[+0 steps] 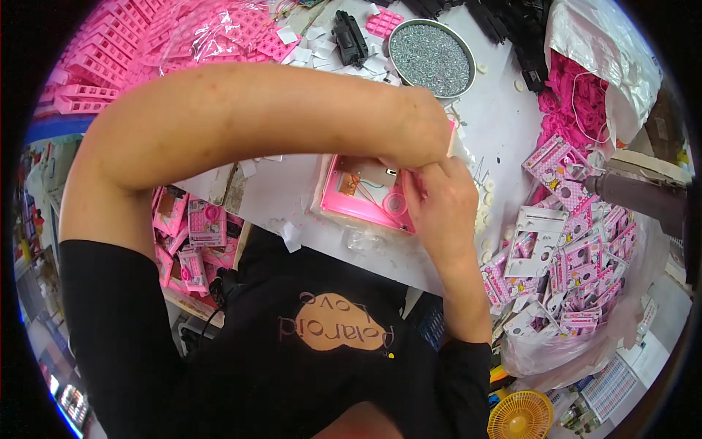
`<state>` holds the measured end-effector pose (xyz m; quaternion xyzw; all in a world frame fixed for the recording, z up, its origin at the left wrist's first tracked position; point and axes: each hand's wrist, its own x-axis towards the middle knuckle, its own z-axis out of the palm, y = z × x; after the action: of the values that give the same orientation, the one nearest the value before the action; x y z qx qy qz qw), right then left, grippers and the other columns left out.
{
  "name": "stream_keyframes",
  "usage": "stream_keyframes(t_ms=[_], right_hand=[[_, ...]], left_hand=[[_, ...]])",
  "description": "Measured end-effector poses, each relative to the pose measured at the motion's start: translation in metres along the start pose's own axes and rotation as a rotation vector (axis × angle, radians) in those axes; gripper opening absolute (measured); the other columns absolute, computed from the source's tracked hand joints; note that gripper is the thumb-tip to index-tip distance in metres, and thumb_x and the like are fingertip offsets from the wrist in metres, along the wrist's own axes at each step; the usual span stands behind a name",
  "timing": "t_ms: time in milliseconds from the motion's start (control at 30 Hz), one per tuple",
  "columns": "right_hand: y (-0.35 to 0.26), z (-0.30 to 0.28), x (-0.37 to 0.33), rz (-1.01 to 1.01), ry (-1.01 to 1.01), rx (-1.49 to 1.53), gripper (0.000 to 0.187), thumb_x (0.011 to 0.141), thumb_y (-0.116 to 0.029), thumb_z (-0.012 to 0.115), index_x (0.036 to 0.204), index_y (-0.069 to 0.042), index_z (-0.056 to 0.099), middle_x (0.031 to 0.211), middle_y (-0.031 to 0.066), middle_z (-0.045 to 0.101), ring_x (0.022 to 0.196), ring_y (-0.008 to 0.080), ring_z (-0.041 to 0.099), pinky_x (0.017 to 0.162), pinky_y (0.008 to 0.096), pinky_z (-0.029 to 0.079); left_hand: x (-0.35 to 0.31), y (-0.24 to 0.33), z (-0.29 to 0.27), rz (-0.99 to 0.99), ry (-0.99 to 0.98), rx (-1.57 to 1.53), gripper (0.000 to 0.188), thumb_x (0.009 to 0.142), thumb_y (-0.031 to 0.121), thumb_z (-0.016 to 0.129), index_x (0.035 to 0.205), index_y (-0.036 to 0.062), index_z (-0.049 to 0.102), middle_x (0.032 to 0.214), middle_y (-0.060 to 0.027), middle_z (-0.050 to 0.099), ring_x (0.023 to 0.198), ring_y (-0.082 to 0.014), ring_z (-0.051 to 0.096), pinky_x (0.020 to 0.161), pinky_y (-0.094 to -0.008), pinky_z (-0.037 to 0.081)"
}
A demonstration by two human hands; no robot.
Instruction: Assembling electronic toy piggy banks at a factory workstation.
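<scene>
In front of me a pink plastic case (344,205) lies open side up on a pale block. Inside it show a small brown circuit board (348,184), thin wires and a pink ring (395,205). My left hand (418,128) reaches across the case to its far right part, bent down so that its fingers are hidden. Against it, at the right edge of the case, my right hand (447,201) has its fingers curled and pressed together. Whatever is between the fingertips is hidden.
Beyond my arms stands a round tin of small metal screws (431,58), beside a black part (350,38). Pink plastic parts (146,44) are heaped far left. At right are printed pink-and-white panels (585,256) and a dark powered screwdriver (636,196). Finished-looking pink cases (207,223) lie lower left.
</scene>
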<state>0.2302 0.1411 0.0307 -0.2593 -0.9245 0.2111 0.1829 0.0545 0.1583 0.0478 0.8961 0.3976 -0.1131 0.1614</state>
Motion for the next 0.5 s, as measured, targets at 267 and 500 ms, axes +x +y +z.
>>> stream_keyframes(t_ms=[267,500], right_hand=[[0.004,-0.01,0.012,-0.013,-0.122,-0.1,0.009,0.082,-0.005,0.069,0.088,-0.001,0.064,0.083,0.0137,0.062,0.08,0.033,0.059,0.071,0.045,0.049],[0.023,-0.007,0.019,-0.052,-0.007,-0.017,0.012,0.084,-0.004,0.068,0.094,-0.002,0.062,0.087,0.0134,0.063,0.08,0.0321,0.059,0.07,0.0435,0.049]], left_hand=[[0.0,-0.004,-0.016,-0.31,0.039,-0.221,0.014,0.073,0.008,0.071,0.084,0.0003,0.075,0.08,-0.0219,0.071,0.077,-0.038,0.071,0.064,-0.045,0.057],[-0.003,-0.012,-0.022,-0.326,-0.005,-0.343,0.011,0.073,0.01,0.071,0.077,-0.0004,0.073,0.078,-0.0247,0.07,0.077,-0.0385,0.07,0.066,-0.0453,0.056]])
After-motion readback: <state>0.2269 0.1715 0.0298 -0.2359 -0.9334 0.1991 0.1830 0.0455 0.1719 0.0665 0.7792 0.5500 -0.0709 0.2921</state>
